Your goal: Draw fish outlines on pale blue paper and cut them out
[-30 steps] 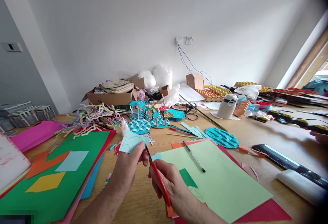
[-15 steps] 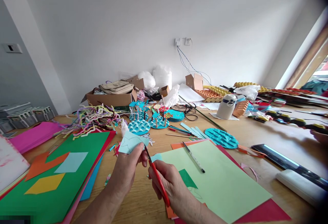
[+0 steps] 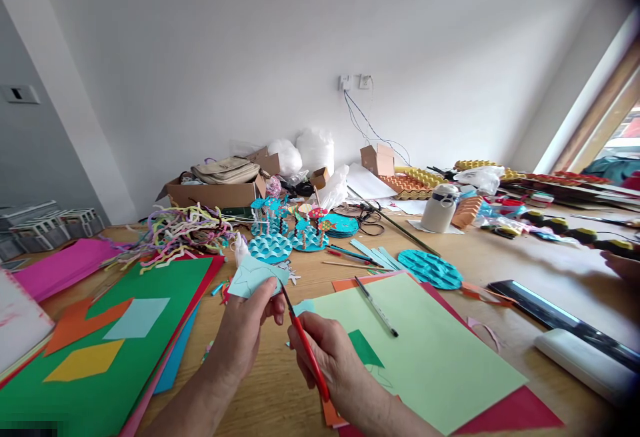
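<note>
My left hand pinches a light blue piece of paper with a drawn outline on it, thumb on top. In my right hand is a pair of scissors with red handles; the dark blades point up and left and meet the right edge of the blue paper. Whether the blades are parted is too small to tell. Pale green paper lies to the right, bearing a pen and a dark green scrap.
Green sheets with orange, yellow and blue pieces lie left. Behind are pipe cleaners, blue bases with small paper figures and a white jar. Another person's hand shows at the right edge.
The view has shifted slightly. Both hands keep nearly the same pose, with the blue paper and the scissors still held; the paper tilts very slightly.
</note>
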